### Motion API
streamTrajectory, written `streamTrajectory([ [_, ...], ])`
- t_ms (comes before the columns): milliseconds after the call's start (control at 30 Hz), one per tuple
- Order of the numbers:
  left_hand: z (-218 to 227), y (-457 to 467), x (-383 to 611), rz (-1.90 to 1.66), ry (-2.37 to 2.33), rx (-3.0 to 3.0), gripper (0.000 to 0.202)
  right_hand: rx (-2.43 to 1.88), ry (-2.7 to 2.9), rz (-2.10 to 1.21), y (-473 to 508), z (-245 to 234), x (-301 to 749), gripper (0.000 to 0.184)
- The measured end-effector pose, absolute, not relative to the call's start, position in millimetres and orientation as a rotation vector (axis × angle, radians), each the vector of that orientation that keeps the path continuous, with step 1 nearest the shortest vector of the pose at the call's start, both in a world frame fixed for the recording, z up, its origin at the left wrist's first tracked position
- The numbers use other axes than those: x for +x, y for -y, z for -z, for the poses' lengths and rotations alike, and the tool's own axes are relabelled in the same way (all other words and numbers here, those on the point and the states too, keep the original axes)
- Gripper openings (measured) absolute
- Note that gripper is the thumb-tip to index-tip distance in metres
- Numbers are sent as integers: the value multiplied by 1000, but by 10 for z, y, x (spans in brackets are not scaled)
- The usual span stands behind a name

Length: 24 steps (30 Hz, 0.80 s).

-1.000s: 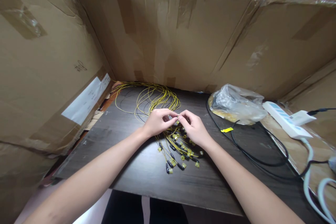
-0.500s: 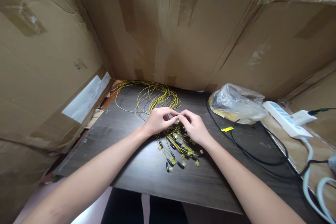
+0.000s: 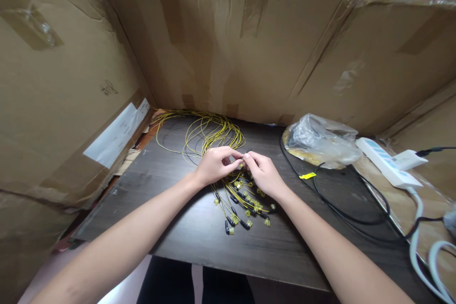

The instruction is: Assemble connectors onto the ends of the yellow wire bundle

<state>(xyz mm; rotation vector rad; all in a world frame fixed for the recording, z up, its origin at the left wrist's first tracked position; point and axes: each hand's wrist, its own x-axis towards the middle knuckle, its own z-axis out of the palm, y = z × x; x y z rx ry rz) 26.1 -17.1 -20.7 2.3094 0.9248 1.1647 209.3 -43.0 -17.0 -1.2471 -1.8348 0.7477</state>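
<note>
A bundle of thin yellow cables (image 3: 210, 135) lies coiled on a dark wooden table (image 3: 185, 232). Their ends, with black boots and small yellow caps (image 3: 245, 209), fan out toward me. My left hand (image 3: 213, 165) and my right hand (image 3: 262, 175) meet above these ends. Both pinch one small cable end (image 3: 242, 156) between thumb and fingertips, fingers closed. The exact piece between the fingertips is too small to make out in detail.
Cardboard walls (image 3: 228, 47) enclose the table at the back and both sides. A crumpled clear plastic bag (image 3: 322, 141) lies at the right, by a small yellow tag (image 3: 308, 175), a black cord (image 3: 342, 209) and a white power strip (image 3: 388, 167) with white cables.
Almost nothing has moved. My fingertips have shifted slightly on the cable end; the hands stay at the same spot.
</note>
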Motion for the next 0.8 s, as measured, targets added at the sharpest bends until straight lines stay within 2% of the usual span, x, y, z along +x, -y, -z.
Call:
streamTrajectory([
  [133, 194, 188, 268, -1190, -920, 2294, 10, -1235, 1810, -781, 437, 173, 2078, 40],
  [333, 189, 174, 262, -1171, -948, 2252, 10, -1247, 1802, -781, 454, 139, 2083, 27],
  [467, 202, 178, 261, -1184, -922, 2288, 11, -1241, 1796, -844, 434, 172, 2091, 41],
  [567, 202, 185, 266, -1177, -919, 2269, 10, -1230, 1792, -863, 430, 183, 2084, 44],
  [800, 194, 175, 256, -1185, -943, 2247, 10, -1239, 1771, -794, 455, 124, 2084, 25],
])
